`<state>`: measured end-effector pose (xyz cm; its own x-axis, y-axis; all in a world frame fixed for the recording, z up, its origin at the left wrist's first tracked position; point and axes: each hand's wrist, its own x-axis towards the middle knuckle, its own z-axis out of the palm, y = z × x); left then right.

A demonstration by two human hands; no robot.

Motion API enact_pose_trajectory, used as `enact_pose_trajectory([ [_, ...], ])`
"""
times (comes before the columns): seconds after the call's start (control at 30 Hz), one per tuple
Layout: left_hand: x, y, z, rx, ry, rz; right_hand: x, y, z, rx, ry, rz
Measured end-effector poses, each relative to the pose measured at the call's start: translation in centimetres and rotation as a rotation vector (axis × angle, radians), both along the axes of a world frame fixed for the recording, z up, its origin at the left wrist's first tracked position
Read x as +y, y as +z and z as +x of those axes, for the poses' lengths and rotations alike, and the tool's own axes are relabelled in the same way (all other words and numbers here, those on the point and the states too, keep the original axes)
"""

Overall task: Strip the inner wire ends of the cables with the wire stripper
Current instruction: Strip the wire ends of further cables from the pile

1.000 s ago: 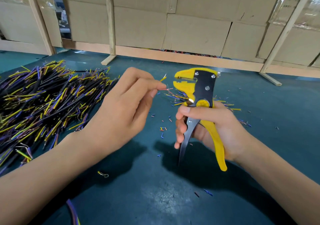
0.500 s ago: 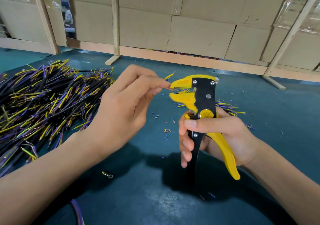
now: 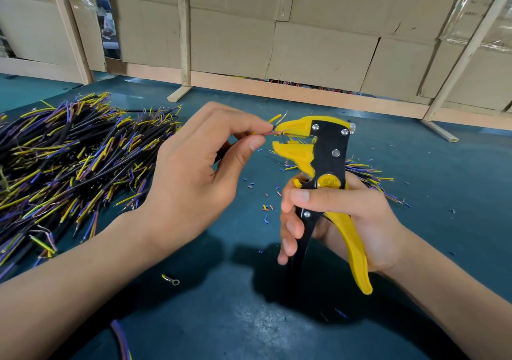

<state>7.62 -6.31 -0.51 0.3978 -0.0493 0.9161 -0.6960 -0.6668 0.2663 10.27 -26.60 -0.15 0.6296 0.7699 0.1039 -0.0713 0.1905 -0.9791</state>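
Observation:
My right hand [image 3: 340,221] grips the yellow and black wire stripper [image 3: 324,166] upright by its handles, jaws pointing left and slightly apart. My left hand [image 3: 194,174] pinches a thin cable between thumb and forefinger; its reddish inner wire end [image 3: 270,134] reaches into the jaw gap, while a yellow inner wire [image 3: 274,118] sticks up above the jaw. The rest of the cable is hidden behind my left hand.
A big pile of black cables with yellow and purple inner wires [image 3: 69,160] lies at the left on the teal table [image 3: 249,318]. A smaller bunch [image 3: 368,177] lies behind the stripper. Insulation bits [image 3: 266,207] and a ring terminal [image 3: 171,280] are scattered. Cardboard wall [image 3: 304,41] behind.
The stripper and the cable end have come together: the wire tip, apart from the jaws a second ago, now sits between them. Both hands have shifted slightly.

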Motion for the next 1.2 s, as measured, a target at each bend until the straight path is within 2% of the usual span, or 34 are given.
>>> enact_pose_trajectory([
  [0.2, -0.2, -0.06, -0.04, 0.019, -0.036, -0.009, 0.37, 0.0, -0.41, -0.039, -0.078, 0.003],
  [0.33, -0.08, -0.01, -0.07, 0.049, -0.01, -0.002, 0.38, 0.03, -0.42, -0.071, -0.054, -0.01],
  [0.5, 0.0, -0.18, -0.06, 0.058, -0.073, -0.02, 0.37, 0.11, -0.5, -0.064, -0.041, -0.022],
  [0.73, -0.43, -0.54, -0.02, 0.138, -0.214, -0.188, 0.58, 0.27, -0.85, -0.046, -0.041, 0.013],
  [1.2, -0.54, -0.14, -0.1, 0.109, -0.197, -0.239, 0.89, 0.12, -0.98, -0.057, -0.024, 0.021],
])
